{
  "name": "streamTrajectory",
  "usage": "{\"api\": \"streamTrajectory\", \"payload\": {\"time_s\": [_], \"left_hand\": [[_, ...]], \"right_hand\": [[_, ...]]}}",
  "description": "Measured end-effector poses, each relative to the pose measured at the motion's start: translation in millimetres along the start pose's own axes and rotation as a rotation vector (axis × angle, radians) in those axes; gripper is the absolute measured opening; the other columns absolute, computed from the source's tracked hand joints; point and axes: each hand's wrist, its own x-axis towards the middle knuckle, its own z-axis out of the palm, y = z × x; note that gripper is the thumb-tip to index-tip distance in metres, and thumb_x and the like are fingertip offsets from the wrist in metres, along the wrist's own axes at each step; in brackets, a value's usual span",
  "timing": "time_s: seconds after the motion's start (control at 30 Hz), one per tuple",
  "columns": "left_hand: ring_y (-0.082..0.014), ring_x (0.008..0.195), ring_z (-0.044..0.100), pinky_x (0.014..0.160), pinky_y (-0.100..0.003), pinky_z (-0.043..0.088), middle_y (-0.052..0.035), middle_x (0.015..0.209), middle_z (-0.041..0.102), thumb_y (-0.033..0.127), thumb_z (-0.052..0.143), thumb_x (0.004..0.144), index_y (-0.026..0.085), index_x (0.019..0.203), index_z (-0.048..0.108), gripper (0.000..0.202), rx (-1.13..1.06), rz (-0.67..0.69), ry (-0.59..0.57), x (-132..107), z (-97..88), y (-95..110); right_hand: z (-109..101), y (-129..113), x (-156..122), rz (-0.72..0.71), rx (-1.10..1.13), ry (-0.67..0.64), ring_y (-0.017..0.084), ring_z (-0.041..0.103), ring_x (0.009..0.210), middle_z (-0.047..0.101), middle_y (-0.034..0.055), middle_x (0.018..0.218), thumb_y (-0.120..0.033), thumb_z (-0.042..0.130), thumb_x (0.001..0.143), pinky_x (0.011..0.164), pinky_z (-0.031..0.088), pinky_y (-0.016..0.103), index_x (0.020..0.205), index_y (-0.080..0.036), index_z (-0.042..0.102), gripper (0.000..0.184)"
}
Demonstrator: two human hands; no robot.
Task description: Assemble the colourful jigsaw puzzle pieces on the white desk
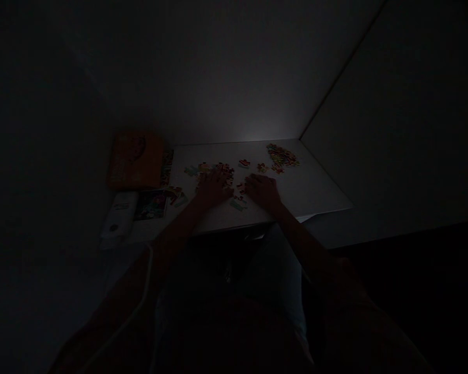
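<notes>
The view is very dark. My left hand lies over a cluster of reddish jigsaw puzzle pieces, fingers spread and thumb out to the right. To its right, my right hand rests low on the table with bent fingers closed at the edge of a small red and white puzzle piece. Pale green pieces lie just in front of the hands. Beyond them are a red piece and a yellowish-red one. Further pieces lie behind my left hand.
A heap of puzzle pieces sits at the table's back right. At the left are an orange box, a dark picture sheet, a white packet and loose pieces. Walls border the white table behind and right.
</notes>
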Motion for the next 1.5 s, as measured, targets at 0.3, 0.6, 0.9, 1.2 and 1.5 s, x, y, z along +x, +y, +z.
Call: {"api": "streamTrajectory", "payload": {"time_s": [0.3, 0.6, 0.9, 1.2, 1.5], "left_hand": [[-0.0505, 0.189, 0.012, 0.149, -0.074, 0.013, -0.0195, 0.203, 0.013, 0.077, 0.069, 0.111, 0.027, 0.191, 0.045, 0.098, 0.068, 0.006, -0.034, 14, 4.0, -4], [-0.0374, 0.189, 0.02, 0.152, -0.061, 0.019, -0.0164, 0.202, 0.023, 0.075, 0.048, 0.12, 0.025, 0.195, 0.035, 0.091, 0.154, 0.016, -0.077, 26, -4.0, 5], [-0.0385, 0.185, 0.031, 0.152, -0.058, 0.019, -0.0185, 0.199, 0.033, 0.077, 0.067, 0.112, 0.02, 0.192, 0.04, 0.103, 0.136, 0.071, -0.112, 53, -13.6, -24], [-0.0402, 0.188, 0.023, 0.154, -0.062, 0.012, -0.0237, 0.198, 0.032, 0.079, 0.064, 0.114, 0.012, 0.188, 0.047, 0.101, 0.1, 0.111, -0.013, 16, 6.6, 22], [-0.0428, 0.19, 0.013, 0.153, -0.067, 0.01, -0.0157, 0.202, 0.023, 0.071, 0.055, 0.119, 0.027, 0.193, 0.042, 0.087, 0.1, -0.03, -0.121, 6, -4.7, -8]], "right_hand": [[8, 3, 7, 0.004, -0.111, -0.07, 0.041, 0.047, 0.177, 0.046, 0.018, 0.194, -0.065, 0.056, 0.121, 0.144, 0.034, 0.061, 0.185, -0.021, 0.054, 0.078], [17, 5, 9, 0.16, -0.107, 0.022, 0.041, 0.03, 0.186, 0.031, 0.0213, 0.201, -0.071, 0.047, 0.123, 0.148, 0.025, 0.066, 0.191, -0.015, 0.04, 0.088], [15, 6, 12, 0.158, -0.096, -0.036, 0.044, 0.04, 0.181, 0.04, 0.0241, 0.196, -0.086, 0.049, 0.117, 0.147, 0.026, 0.07, 0.186, -0.016, 0.051, 0.098], [11, 6, 15, 0.104, -0.096, -0.06, 0.036, 0.041, 0.182, 0.046, 0.0132, 0.195, -0.051, 0.034, 0.128, 0.148, 0.028, 0.065, 0.189, -0.023, 0.048, 0.069], [15, 10, 14, 0.111, 0.029, 0.034, 0.04, 0.05, 0.174, 0.057, 0.0163, 0.187, -0.057, 0.039, 0.126, 0.143, 0.03, 0.067, 0.184, -0.022, 0.056, 0.07]]}}
